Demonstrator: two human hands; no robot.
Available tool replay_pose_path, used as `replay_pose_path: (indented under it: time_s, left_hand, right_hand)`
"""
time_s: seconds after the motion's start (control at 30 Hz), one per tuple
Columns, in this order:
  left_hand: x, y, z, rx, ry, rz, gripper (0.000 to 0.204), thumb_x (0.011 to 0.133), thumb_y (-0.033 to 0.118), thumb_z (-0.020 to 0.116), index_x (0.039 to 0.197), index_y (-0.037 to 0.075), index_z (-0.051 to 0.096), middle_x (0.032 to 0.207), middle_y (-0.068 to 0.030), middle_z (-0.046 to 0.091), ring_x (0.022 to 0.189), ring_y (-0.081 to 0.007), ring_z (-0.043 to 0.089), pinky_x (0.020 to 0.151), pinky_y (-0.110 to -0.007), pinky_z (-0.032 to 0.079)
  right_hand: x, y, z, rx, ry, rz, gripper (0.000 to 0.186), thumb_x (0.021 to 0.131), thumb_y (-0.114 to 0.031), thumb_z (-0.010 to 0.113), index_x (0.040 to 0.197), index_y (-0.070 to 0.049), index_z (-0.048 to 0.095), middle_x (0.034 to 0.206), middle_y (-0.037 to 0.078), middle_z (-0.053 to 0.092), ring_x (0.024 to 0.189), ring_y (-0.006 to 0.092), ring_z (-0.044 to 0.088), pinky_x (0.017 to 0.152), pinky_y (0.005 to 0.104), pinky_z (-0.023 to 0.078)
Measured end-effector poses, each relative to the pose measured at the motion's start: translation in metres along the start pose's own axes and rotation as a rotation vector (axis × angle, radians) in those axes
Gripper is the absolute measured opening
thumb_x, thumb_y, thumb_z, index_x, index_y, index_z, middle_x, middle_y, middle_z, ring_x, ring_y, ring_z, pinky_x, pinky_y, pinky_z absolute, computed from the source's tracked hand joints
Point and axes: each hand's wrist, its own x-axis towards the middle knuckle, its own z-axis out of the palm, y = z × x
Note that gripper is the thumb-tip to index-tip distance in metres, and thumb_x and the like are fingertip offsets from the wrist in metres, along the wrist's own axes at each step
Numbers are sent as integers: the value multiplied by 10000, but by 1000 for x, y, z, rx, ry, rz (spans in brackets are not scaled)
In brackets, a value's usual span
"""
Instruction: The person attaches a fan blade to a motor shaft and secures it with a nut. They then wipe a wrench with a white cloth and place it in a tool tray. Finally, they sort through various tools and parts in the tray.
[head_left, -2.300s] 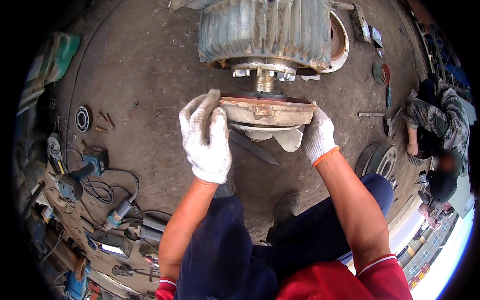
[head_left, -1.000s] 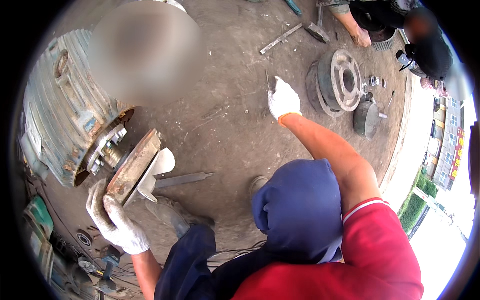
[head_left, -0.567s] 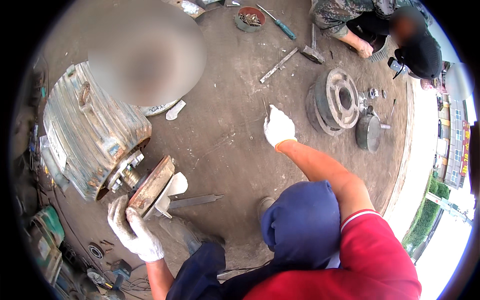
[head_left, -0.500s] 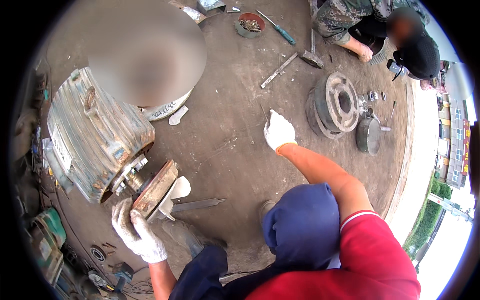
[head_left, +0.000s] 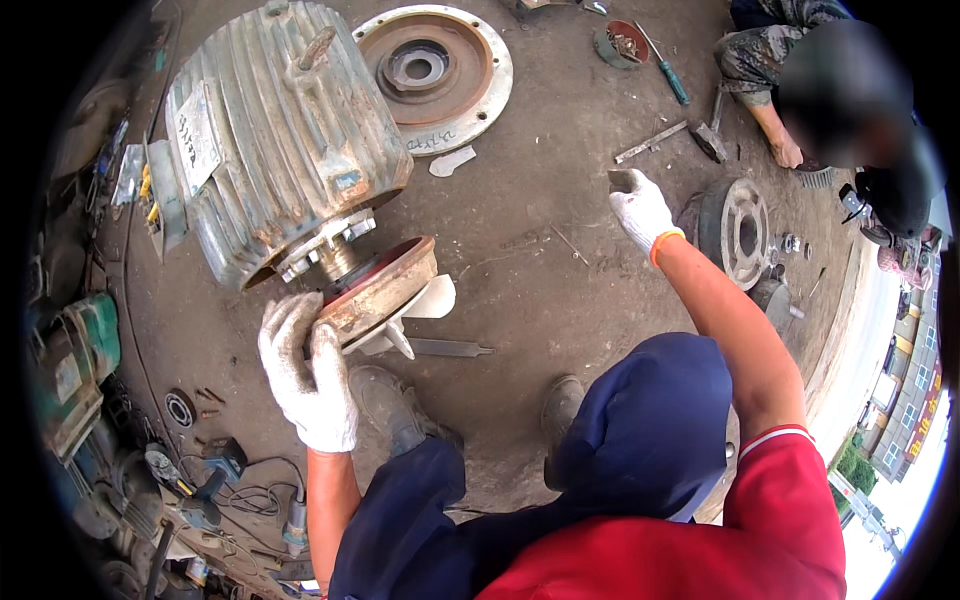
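Note:
My left hand (head_left: 308, 375), in a dirty white glove, grips the near rim of a rusty fan wheel (head_left: 385, 295) with pale blades. The wheel sits on a threaded shaft (head_left: 337, 258) at the near end of a big ribbed electric motor (head_left: 290, 140), which lies on its side. My right hand (head_left: 642, 212), also gloved, is held out over the ground to the right. Its fingers are loosely bent with nothing visible in them. A thin rod (head_left: 568, 243) lies on the ground left of that hand.
A round flange cover (head_left: 495, 95) lies behind the motor, and a flat file (head_left: 445, 348) near my boots. Farther right are a hammer (head_left: 708, 140), a screwdriver (head_left: 672, 80), a tin of small parts (head_left: 622, 45) and a slotted ring (head_left: 742, 235). A co-worker (head_left: 770, 70) crouches far right.
The view has swung left, bringing the motor and flange cover further in. A thin rod stuck out by my right hand before; now one lies on the ground. My left hand stays on the wheel.

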Motion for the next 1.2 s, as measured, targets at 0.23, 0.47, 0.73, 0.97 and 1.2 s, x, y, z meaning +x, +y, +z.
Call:
replay_pose_path:
  time_s: [0.23,0.47,0.73,0.97,1.2]
  left_hand:
    - [-7,-9,0,-110,19,-79,274,1019,40,589,1262,-30,694,1288,-166,695,1299,-334,615,1258,-545,347]
    - [-6,-12,-1,-31,7,-23,315,1036,123,567,1280,-43,676,1281,-177,675,1293,-358,601,1263,-570,331]
    - [0,6,7,146,-34,103,328,1004,74,603,1311,-21,669,1307,-181,659,1310,-380,567,1241,-575,343]
    - [-1,13,13,171,-16,118,351,976,71,627,1317,-3,667,1307,-177,664,1308,-385,565,1245,-585,333]
    - [6,5,-5,269,-80,231,569,819,223,853,1331,44,682,1271,-148,687,1273,-360,610,1226,-583,376]
  right_hand:
    - [-16,7,8,-297,-150,134,626,951,-369,728,1437,10,618,1385,253,697,1313,401,658,1130,439,508]
    - [-75,26,80,-741,8,-398,482,972,-255,681,1403,-43,644,942,154,705,873,349,706,786,501,540]
    - [-72,9,72,-704,-78,-284,483,921,-173,581,1377,-32,652,1052,180,719,956,340,715,833,495,543]
    - [-46,-21,14,-266,-203,-74,292,933,-213,613,1143,-90,775,1114,215,720,1097,417,688,977,487,551]
    - [-48,-153,-28,-3,-325,-342,281,997,-225,710,1161,4,708,964,198,776,876,313,766,814,410,593]
